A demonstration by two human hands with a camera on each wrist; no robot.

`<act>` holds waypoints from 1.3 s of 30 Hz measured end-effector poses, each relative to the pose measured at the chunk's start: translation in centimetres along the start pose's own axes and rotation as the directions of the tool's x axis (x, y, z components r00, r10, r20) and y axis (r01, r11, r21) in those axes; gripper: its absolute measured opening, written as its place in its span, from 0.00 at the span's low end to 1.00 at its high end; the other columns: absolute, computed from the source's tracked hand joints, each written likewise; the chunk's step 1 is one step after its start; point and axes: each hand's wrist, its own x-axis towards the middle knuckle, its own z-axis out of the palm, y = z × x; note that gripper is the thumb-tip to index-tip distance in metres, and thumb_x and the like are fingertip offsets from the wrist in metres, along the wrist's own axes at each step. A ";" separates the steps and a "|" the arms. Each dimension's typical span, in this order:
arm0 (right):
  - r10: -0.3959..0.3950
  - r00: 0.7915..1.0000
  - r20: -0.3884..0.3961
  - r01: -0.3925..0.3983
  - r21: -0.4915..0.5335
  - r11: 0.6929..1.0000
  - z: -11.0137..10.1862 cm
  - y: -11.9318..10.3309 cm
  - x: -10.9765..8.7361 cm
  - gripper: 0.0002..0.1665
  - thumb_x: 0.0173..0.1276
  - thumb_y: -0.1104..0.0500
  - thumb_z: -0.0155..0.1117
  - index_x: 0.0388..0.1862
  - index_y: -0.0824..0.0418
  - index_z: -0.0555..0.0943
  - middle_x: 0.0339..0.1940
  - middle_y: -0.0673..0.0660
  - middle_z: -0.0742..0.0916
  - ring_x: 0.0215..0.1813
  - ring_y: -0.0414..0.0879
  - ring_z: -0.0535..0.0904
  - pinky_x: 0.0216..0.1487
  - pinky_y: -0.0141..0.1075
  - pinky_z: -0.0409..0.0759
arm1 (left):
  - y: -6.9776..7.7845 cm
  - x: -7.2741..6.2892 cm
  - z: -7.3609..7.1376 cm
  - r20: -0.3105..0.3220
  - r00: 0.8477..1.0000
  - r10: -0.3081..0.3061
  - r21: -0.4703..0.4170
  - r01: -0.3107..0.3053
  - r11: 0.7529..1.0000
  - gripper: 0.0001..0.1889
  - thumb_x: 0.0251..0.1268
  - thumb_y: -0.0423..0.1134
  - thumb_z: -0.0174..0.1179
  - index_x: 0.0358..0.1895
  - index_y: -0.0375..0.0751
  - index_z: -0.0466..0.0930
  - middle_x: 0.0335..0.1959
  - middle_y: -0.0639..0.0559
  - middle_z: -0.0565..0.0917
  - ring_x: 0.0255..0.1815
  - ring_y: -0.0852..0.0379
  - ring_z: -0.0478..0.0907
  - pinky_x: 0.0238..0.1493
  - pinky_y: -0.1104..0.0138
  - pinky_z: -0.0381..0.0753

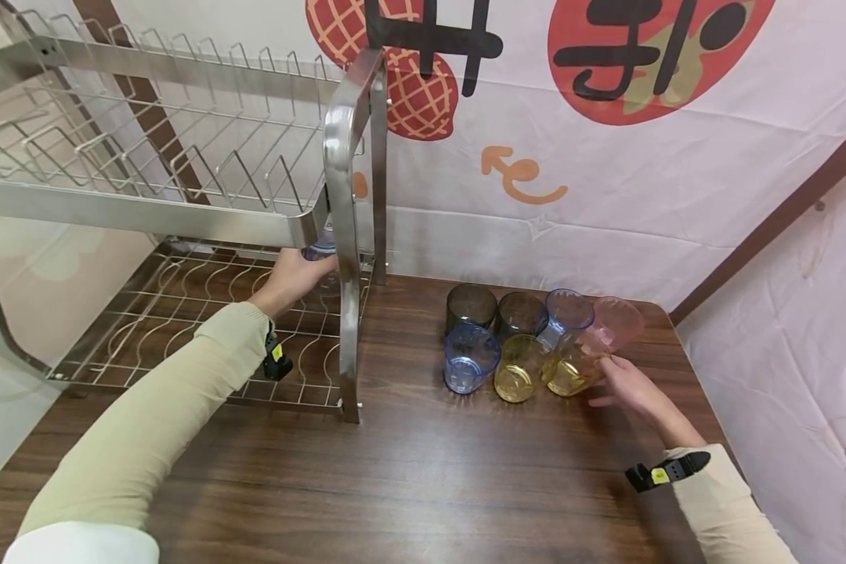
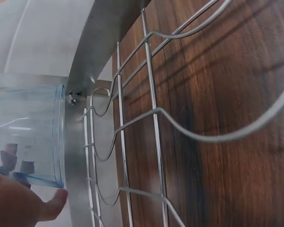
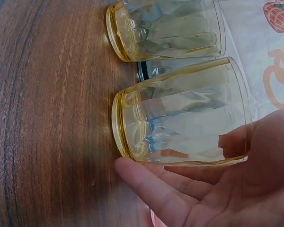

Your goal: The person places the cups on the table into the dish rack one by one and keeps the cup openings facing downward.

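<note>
Inside the rack's lower tier, my left hand point(image 1: 298, 276) grips a clear pale-blue glass point(image 2: 26, 125). A rack post partly covers that glass in the head view. In the left wrist view it lies sideways above the wire shelf, its rim by the metal frame. At the right, my right hand point(image 1: 633, 385) holds a yellow faceted glass point(image 3: 180, 118), thumb at its rim and fingers along its side. A second yellow glass point(image 1: 518, 372) and a blue glass point(image 1: 469, 360) stand to its left in the front row.
Behind them stand two dark glasses point(image 1: 469, 301), another blue glass point(image 1: 569, 307) and a pink glass point(image 1: 622, 321). The two-tier metal dish rack point(image 1: 148, 215) fills the left side of the wooden table point(image 1: 423, 478). A printed cloth point(image 1: 465, 243) hangs along the back.
</note>
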 end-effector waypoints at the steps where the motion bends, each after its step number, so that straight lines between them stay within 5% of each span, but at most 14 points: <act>1: 0.000 1.000 0.001 0.000 -0.001 1.000 0.0 0.0 0.0 0.33 0.84 0.56 0.26 0.71 0.85 0.55 0.66 0.86 0.68 0.62 0.68 0.75 0.49 0.53 0.86 | -0.1 0.2 0.1 0.002 1.000 -0.007 0.006 0.007 1.000 0.30 0.66 0.49 0.67 0.64 0.33 0.73 0.50 0.39 0.82 0.39 0.57 0.79 0.40 0.68 0.80; 6: 0.002 1.000 -0.001 -0.002 0.001 1.000 0.2 -0.1 -0.1 0.33 0.84 0.57 0.26 0.71 0.85 0.55 0.66 0.86 0.68 0.61 0.67 0.76 0.49 0.53 0.86 | -0.3 0.7 0.3 0.023 0.995 -0.102 0.046 0.101 0.994 0.28 0.68 0.53 0.63 0.57 0.31 0.75 0.40 0.41 0.82 0.30 0.55 0.78 0.34 0.62 0.81; 10: 0.000 1.000 -0.005 0.000 0.007 1.000 0.2 -0.2 -0.1 0.33 0.83 0.57 0.26 0.70 0.86 0.55 0.65 0.86 0.68 0.59 0.65 0.77 0.49 0.53 0.86 | -0.3 0.9 0.5 0.022 0.990 -0.137 0.078 0.134 0.988 0.30 0.68 0.55 0.62 0.56 0.29 0.75 0.40 0.40 0.81 0.33 0.54 0.77 0.37 0.63 0.78; 14: 0.004 1.000 0.002 -0.004 0.011 1.000 0.1 -0.2 0.0 0.33 0.83 0.57 0.26 0.70 0.86 0.55 0.66 0.86 0.67 0.61 0.67 0.76 0.49 0.53 0.86 | -0.5 1.2 0.7 0.009 0.993 -0.119 0.071 0.119 0.990 0.33 0.68 0.54 0.63 0.64 0.29 0.71 0.50 0.36 0.80 0.43 0.51 0.75 0.43 0.65 0.74; 22: 0.001 1.000 0.019 -0.001 0.005 1.000 -0.1 -0.1 0.2 0.33 0.84 0.57 0.26 0.71 0.84 0.55 0.68 0.86 0.67 0.64 0.69 0.73 0.50 0.53 0.86 | -0.7 2.1 2.0 -0.012 0.996 -0.087 0.146 0.088 0.985 0.34 0.66 0.56 0.65 0.62 0.28 0.76 0.52 0.29 0.82 0.48 0.43 0.77 0.49 0.57 0.76; 26: 0.002 1.000 0.017 -0.002 0.013 1.000 -0.1 -0.1 0.1 0.32 0.84 0.57 0.26 0.71 0.84 0.55 0.68 0.86 0.67 0.64 0.69 0.74 0.51 0.54 0.85 | -0.4 2.3 2.4 0.020 0.997 -0.071 0.132 0.068 0.989 0.48 0.63 0.60 0.68 0.80 0.41 0.58 0.62 0.27 0.78 0.60 0.38 0.76 0.62 0.49 0.75; 29: 0.002 1.000 0.013 -0.002 0.019 1.000 -0.1 -0.2 0.0 0.32 0.84 0.57 0.26 0.71 0.85 0.55 0.68 0.86 0.66 0.64 0.70 0.73 0.51 0.55 0.85 | -0.4 2.5 2.5 0.038 0.997 -0.060 0.120 0.055 0.991 0.53 0.63 0.60 0.68 0.83 0.46 0.47 0.65 0.26 0.75 0.65 0.36 0.74 0.67 0.48 0.72; 39: 0.005 1.000 0.013 -0.005 0.011 1.000 0.1 -0.2 0.1 0.32 0.83 0.58 0.26 0.71 0.85 0.54 0.68 0.87 0.65 0.64 0.71 0.72 0.51 0.55 0.85 | -1.0 2.8 2.3 0.111 0.993 -0.041 0.061 0.034 0.998 0.50 0.63 0.52 0.72 0.82 0.43 0.52 0.64 0.28 0.76 0.67 0.35 0.72 0.70 0.47 0.69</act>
